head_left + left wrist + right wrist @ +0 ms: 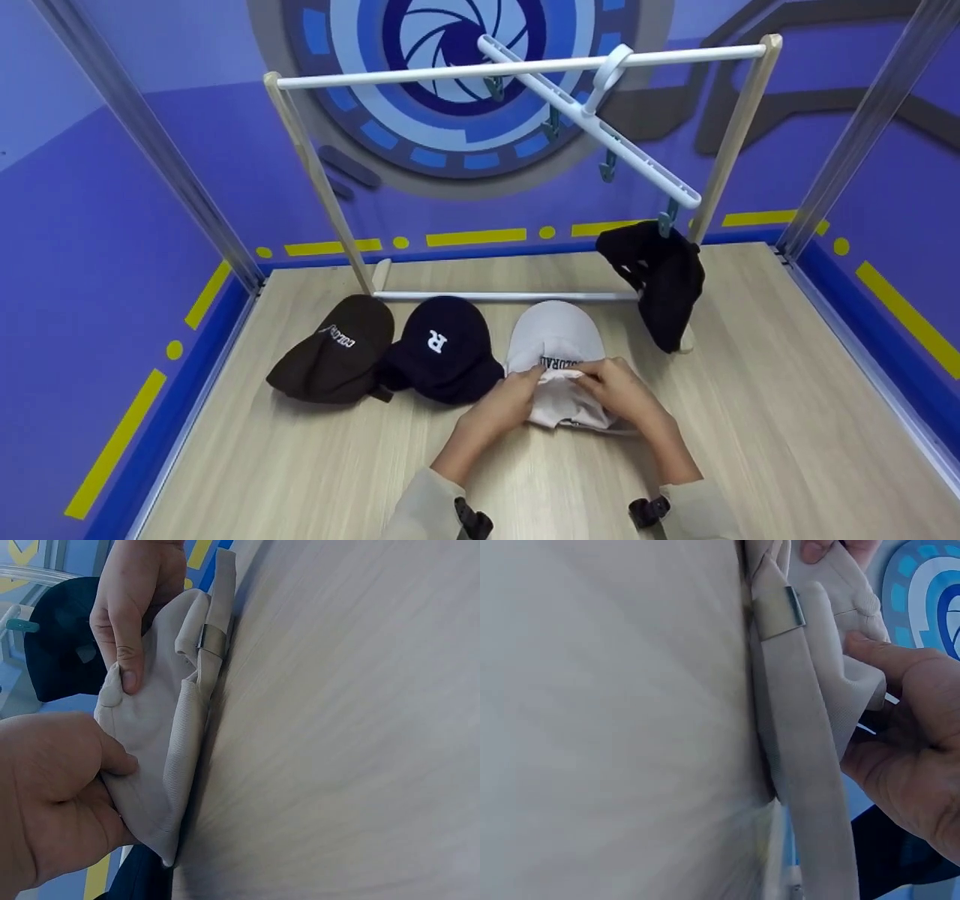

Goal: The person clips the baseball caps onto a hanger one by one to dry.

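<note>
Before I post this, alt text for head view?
A person's left hand and right hand pinch a white cap on a wooden table; a navy cap and brown cap lie left of it. Behind, a white hanger on a rack holds a black cap by a green clip.

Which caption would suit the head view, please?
Left hand and right hand pinch a pale cap beside a navy cap.

white cap (556,330): "colora"; brown cap (334,364): "colo"; navy (454,367): "r"
</note>
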### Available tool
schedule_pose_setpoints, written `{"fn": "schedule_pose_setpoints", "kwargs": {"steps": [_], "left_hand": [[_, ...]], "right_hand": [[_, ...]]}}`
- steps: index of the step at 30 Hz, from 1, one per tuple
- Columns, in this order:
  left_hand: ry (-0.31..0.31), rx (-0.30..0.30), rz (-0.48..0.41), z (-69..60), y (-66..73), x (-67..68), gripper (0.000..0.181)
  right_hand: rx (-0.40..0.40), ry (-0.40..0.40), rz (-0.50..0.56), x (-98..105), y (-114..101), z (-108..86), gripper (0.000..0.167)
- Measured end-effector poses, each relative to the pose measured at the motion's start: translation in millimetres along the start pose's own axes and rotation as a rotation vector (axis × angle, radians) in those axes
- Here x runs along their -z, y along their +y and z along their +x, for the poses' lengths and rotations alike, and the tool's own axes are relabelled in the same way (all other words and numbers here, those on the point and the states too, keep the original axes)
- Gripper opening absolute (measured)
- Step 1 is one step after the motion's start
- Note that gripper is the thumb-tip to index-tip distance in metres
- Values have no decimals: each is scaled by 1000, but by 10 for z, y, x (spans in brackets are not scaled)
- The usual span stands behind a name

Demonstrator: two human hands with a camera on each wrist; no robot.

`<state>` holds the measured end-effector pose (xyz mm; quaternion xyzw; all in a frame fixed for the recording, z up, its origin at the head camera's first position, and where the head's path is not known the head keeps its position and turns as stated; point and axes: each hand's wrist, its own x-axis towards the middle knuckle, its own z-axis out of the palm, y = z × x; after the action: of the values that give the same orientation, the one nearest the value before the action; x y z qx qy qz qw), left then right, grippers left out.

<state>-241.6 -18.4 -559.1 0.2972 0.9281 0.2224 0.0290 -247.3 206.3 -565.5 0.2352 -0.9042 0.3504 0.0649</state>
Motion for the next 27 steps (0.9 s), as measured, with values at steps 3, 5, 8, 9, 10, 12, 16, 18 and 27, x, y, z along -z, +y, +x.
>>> {"fn": "schedule_pose_setpoints", "kwargs": {"steps": [3,5,8,9,10,12,16,18,27], "left_hand": [[28,-3,-39,29,22,30,26],[50,-4,-59,51,44,69,25],[78,-2,-79,83,79,141,26],[88,-2,-81,95,89,165,26],[103,-5,-82,106,100,187,26],[133,-3,-96,125,117,228,25],[202,3,-155,145,146,271,21],[228,4,-200,146,165,291,21],[356,-1,-481,155,194,331,31]], "right_hand": [[-17,-9,10,48,-33,18,13],[-27,-10,26,86,-62,37,13],[-50,-6,63,146,-100,57,12],[-57,-3,71,166,-111,63,12],[-65,3,85,185,-120,66,13],[-80,18,95,225,-140,72,14],[-92,58,93,280,-169,74,16],[-96,74,89,306,-189,77,17],[-133,180,100,389,-303,127,19]]}}
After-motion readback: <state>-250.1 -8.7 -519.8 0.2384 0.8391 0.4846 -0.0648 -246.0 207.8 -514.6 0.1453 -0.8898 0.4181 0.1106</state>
